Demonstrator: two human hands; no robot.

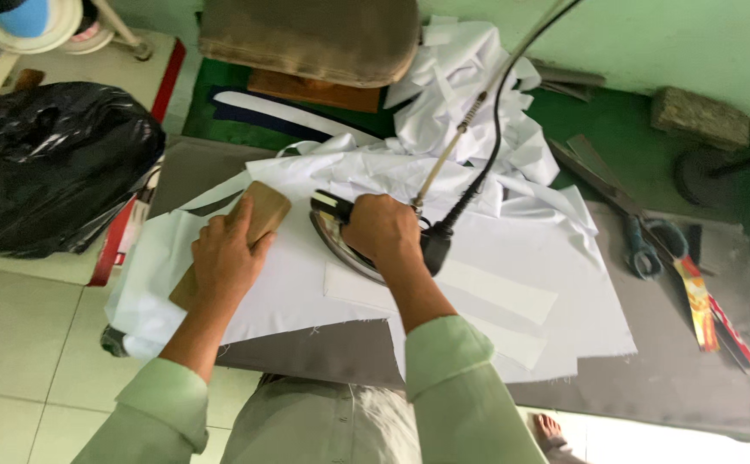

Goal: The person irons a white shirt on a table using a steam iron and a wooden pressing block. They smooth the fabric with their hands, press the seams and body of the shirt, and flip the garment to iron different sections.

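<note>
My right hand [382, 230] grips the handle of a metal iron [333, 230] that rests on white fabric [495, 249] spread over the grey pressing table [667, 369]. A black cord [486, 146] and a pale hose run up from the iron's back. My left hand [224, 258] presses a flat wooden block [259, 210] onto the fabric just left of the iron. White fabric strips [495, 292] lie near the front edge. Both forearms wear light green sleeves.
A pile of crumpled white cloth [469, 94] sits behind the iron. Scissors with teal handles [645, 245] and a red-yellow strip [701, 301] lie at right. A black plastic bag [48, 163] rests at left. A brown padded cushion [315, 39] stands at the back.
</note>
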